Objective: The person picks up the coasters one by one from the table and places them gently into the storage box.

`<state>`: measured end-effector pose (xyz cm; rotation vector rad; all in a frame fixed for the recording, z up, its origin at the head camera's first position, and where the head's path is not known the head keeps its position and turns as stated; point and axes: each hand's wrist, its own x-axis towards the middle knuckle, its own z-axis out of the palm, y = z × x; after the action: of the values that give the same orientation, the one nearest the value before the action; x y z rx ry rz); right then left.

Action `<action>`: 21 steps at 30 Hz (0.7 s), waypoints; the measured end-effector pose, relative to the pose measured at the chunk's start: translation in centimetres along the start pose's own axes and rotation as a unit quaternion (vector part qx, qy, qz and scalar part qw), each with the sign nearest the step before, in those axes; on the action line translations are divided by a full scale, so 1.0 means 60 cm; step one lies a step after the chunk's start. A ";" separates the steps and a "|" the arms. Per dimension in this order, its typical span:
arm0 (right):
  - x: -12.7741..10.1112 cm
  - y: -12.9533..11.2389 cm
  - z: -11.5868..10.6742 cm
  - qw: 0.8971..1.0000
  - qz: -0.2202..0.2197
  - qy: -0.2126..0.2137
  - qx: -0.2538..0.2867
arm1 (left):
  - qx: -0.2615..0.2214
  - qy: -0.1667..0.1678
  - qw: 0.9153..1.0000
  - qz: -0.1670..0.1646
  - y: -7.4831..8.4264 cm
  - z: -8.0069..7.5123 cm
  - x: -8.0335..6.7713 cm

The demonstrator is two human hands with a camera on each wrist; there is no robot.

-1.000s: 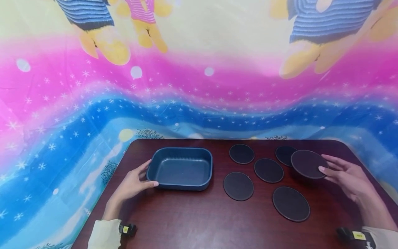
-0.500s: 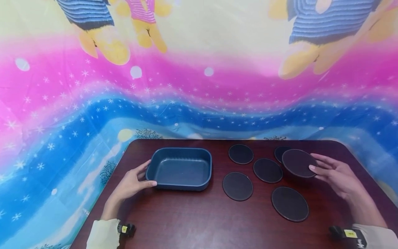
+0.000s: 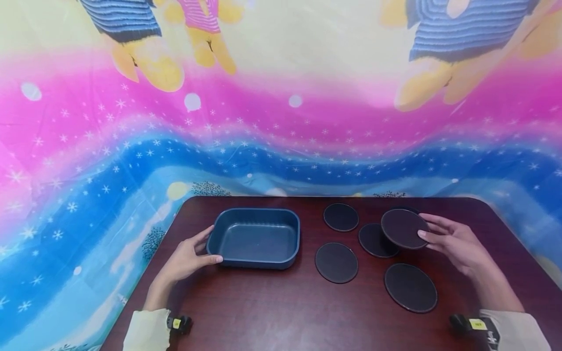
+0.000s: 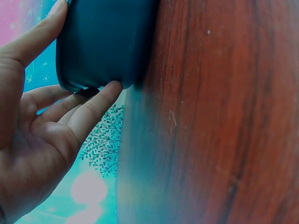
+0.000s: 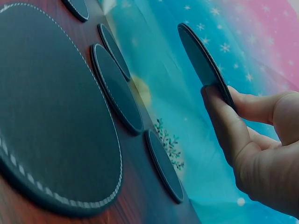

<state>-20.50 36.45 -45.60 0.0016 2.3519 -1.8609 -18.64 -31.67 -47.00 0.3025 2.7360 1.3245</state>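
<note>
At the left of the head view, a dark blue rectangular plastic container [image 3: 254,239] stands on the table. My left hand [image 3: 186,256] grips its left end, thumb at the near corner and fingers round the far side; the left wrist view shows fingertips against the container wall [image 4: 107,42]. On the right, my right hand [image 3: 454,243] pinches a round black coaster [image 3: 404,229] by its right edge. This coaster is raised off the table and tilted, partly covering a coaster [image 3: 373,240] and nearly hiding another behind it. The right wrist view shows thumb and fingers on opposite faces of the held coaster [image 5: 205,60].
More round black coasters lie flat on the table: one at the back [image 3: 341,217], one in front of it [image 3: 336,263], and one nearest the person [image 3: 410,287]. The reddish-brown table [image 3: 281,312] has a rounded back edge against a patterned cloth [image 3: 281,122].
My right hand has moved left with the raised coaster, which now overlaps the middle coaster and nearly hides the back right one. The left hand and container have stayed put.
</note>
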 end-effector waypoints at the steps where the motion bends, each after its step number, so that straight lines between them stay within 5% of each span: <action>1: 0.002 -0.002 0.004 1.000 0.002 -0.001 0.003 | -0.002 -0.001 1.000 0.000 0.001 0.000 0.000; 21: 0.021 -0.023 0.053 0.999 0.006 -0.020 0.038 | -0.026 -0.005 1.000 -0.010 -0.002 0.000 0.001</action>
<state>-21.50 32.92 -45.13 -0.0120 2.2494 -1.9240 -18.72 -31.73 -47.06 0.2769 2.6849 1.3834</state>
